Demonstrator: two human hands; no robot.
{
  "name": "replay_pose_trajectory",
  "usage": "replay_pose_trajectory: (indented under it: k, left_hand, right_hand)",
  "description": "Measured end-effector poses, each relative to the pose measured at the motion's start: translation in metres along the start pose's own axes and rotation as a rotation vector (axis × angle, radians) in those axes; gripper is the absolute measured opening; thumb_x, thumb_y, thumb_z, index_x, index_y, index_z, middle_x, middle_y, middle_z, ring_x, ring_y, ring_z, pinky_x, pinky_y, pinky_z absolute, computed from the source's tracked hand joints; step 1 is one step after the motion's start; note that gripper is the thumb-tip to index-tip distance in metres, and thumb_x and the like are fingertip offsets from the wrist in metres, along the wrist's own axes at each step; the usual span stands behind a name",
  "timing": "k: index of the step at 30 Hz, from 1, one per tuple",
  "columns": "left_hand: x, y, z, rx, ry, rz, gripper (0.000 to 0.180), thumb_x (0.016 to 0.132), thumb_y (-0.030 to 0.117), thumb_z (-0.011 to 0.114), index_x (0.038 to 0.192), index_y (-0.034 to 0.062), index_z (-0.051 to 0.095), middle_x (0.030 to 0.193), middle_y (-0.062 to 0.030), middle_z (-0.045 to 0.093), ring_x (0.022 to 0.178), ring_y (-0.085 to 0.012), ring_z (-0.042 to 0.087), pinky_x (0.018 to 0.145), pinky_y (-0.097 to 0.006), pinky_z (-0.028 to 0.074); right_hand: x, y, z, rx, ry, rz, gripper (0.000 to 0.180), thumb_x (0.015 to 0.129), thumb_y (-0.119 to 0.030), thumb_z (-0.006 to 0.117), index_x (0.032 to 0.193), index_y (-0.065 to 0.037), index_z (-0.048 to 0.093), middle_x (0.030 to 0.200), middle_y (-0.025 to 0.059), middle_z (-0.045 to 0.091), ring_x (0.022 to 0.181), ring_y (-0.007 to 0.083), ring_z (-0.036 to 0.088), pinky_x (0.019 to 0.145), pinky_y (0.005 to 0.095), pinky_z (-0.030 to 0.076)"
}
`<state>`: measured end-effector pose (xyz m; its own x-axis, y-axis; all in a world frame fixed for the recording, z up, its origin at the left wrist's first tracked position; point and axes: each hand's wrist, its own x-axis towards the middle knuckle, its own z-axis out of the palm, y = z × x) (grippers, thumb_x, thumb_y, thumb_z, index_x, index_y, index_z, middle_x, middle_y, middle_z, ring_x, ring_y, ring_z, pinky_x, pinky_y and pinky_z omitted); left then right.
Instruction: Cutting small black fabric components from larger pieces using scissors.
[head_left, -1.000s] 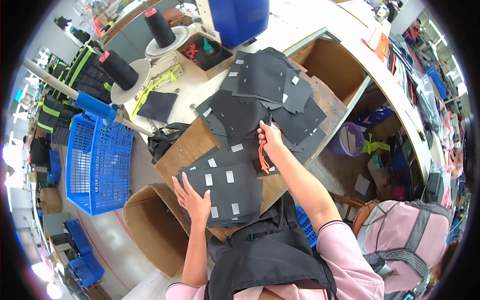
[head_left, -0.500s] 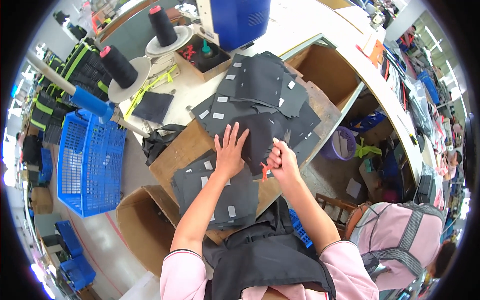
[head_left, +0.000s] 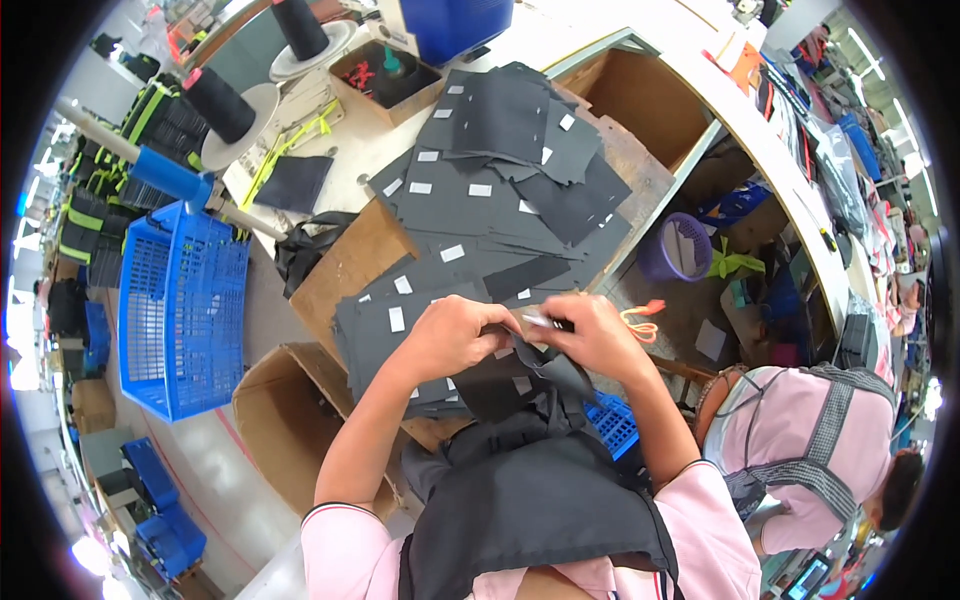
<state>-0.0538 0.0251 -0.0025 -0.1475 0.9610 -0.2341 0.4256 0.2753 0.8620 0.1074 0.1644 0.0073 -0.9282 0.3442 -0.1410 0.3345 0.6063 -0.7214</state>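
My left hand [head_left: 455,338] pinches the upper edge of a black fabric piece [head_left: 493,388], which hangs down over my apron. Close beside it, my right hand [head_left: 597,338] is closed around small thread snips [head_left: 540,321]. Their metal tip points toward my left hand, at the fabric's edge. An orange cord [head_left: 643,325] dangles from the right hand's outer side. Whether the right fingers also grip the cloth is hard to see. Beyond my hands, overlapping dark fabric pieces [head_left: 440,215] with small white labels cover the work surface; more of them lie under my left forearm.
Black thread cones [head_left: 218,108] and an open box [head_left: 425,88] stand at the far left. A blue basket [head_left: 150,340] and a cardboard carton [head_left: 270,410] are at left. A purple bin [head_left: 668,262] stands at right, near a person in pink [head_left: 780,420].
Both hands have drawn back toward me and come together. The left, flat on the fabric before, now pinches a piece lifted off the pile. The snips have moved with the right hand.
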Motion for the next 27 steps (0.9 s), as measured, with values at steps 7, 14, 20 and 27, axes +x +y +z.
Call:
replay_pose_trajectory:
  k: [7, 14, 20, 27]
  left_hand:
    - [-0.020, -0.005, 0.010, -0.036, -0.054, -0.128, 0.023, 0.075, 0.029, 0.070, 0.083, 0.0074, 0.066, 0.063, -0.0075, 0.062, 0.058, -0.0224, 0.058, 0.058, -0.032, 0.043]
    - [-0.040, -0.018, 0.016, -0.356, -0.101, -0.170, 0.028, 0.073, 0.020, 0.073, 0.092, 0.0007, 0.065, 0.080, -0.0060, 0.066, 0.074, -0.0114, 0.058, 0.071, -0.027, 0.047]
    - [-0.029, -0.006, 0.021, -0.323, -0.180, -0.164, 0.032, 0.072, 0.018, 0.074, 0.098, 0.0029, 0.066, 0.086, -0.0033, 0.066, 0.081, -0.0122, 0.058, 0.075, -0.027, 0.046]
    - [-0.059, -0.028, 0.033, -0.884, 0.236, -0.107, 0.078, 0.063, 0.018, 0.081, 0.131, 0.0045, 0.045, 0.126, -0.0062, 0.049, 0.111, -0.0194, 0.049, 0.093, -0.032, 0.039]
  right_hand:
    - [-0.041, -0.032, 0.003, -0.002, 0.329, -0.143, 0.044, 0.066, -0.026, 0.080, 0.098, -0.001, 0.062, 0.079, 0.0087, 0.063, 0.063, 0.0183, 0.060, 0.059, 0.0291, 0.047]
    - [-0.054, 0.015, 0.015, 0.182, 0.262, 0.244, 0.018, 0.075, -0.013, 0.070, 0.090, -0.005, 0.063, 0.079, 0.0118, 0.064, 0.063, 0.0250, 0.063, 0.055, 0.0359, 0.046]
    - [-0.037, -0.009, 0.030, 0.064, 0.023, 0.005, 0.018, 0.078, -0.016, 0.066, 0.091, -0.005, 0.060, 0.078, 0.0151, 0.062, 0.068, 0.0331, 0.061, 0.059, 0.0407, 0.045]
    - [-0.044, 0.000, 0.035, 0.373, 0.125, 0.177, 0.025, 0.081, -0.017, 0.065, 0.072, 0.002, 0.051, 0.058, 0.0125, 0.046, 0.053, 0.0182, 0.042, 0.052, 0.0320, 0.035]
